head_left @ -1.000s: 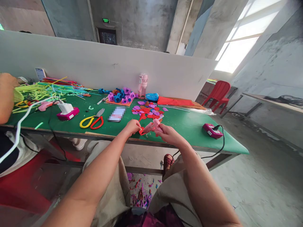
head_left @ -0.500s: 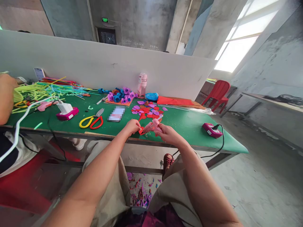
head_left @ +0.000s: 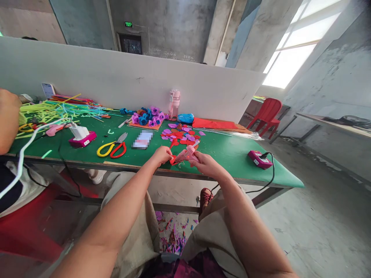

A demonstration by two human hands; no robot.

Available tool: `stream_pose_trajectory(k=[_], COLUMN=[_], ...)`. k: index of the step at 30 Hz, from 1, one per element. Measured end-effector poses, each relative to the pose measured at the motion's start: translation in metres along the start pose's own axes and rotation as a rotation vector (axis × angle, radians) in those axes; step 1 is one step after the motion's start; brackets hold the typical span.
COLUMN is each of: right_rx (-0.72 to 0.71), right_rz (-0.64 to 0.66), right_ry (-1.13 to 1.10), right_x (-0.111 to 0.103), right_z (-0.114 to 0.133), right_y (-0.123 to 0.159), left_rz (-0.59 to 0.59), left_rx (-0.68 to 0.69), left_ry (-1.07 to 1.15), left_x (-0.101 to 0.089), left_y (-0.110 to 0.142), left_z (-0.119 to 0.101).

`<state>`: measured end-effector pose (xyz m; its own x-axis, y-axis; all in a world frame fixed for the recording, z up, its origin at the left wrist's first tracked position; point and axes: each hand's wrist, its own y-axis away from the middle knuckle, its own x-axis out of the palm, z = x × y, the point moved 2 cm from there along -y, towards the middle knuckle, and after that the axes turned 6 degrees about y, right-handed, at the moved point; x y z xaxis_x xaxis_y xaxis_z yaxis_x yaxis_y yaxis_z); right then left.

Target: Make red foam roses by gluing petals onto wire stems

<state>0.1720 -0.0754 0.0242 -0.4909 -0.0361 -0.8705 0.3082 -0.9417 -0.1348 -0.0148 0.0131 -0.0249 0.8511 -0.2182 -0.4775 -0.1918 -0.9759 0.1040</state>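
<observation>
My left hand (head_left: 162, 155) is closed on a piece of red paper (head_left: 173, 160) near the front edge of the green table (head_left: 232, 164). Wrapped round the handle of a pink glue gun (head_left: 187, 154) is my right hand (head_left: 206, 165). The gun's nozzle points left, at the red paper; whether they touch I cannot tell. A white glue stick (head_left: 196, 143) pokes out of the gun's back. Just beyond my hands lie several red and purple paper petals (head_left: 181, 134). Finished-looking purple and blue paper flowers (head_left: 148, 116) sit in a cluster behind them.
Scissors-like pliers (head_left: 113, 146) with yellow and red handles lie left of a blurred phone (head_left: 142, 139). Magenta power strips (head_left: 82, 139) stand on both sides. A pink bottle (head_left: 174, 104) stands against the white partition (head_left: 116, 73). Another person's arm (head_left: 8, 119) shows at far left.
My hands, the glue gun and the red paper hold almost the same position. The other person's arm at far left has shifted slightly.
</observation>
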Motion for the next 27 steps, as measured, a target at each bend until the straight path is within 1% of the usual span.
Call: stream_pose_trajectory(k=[16, 27], right_rx=[0.023, 0.02], right_rz=[-0.019, -0.027], right_ry=[0.062, 0.072], right_x=[-0.0008, -0.0031], right_z=[-0.002, 0.0021], right_y=[-0.0003, 0.0005], left_rz=[0.004, 0.014], left_rx=[-0.007, 0.0], left_ry=[-0.019, -0.014], left_x=[0.0006, 0.001], left_y=[-0.0006, -0.0027], left_z=[0.0006, 0.0025])
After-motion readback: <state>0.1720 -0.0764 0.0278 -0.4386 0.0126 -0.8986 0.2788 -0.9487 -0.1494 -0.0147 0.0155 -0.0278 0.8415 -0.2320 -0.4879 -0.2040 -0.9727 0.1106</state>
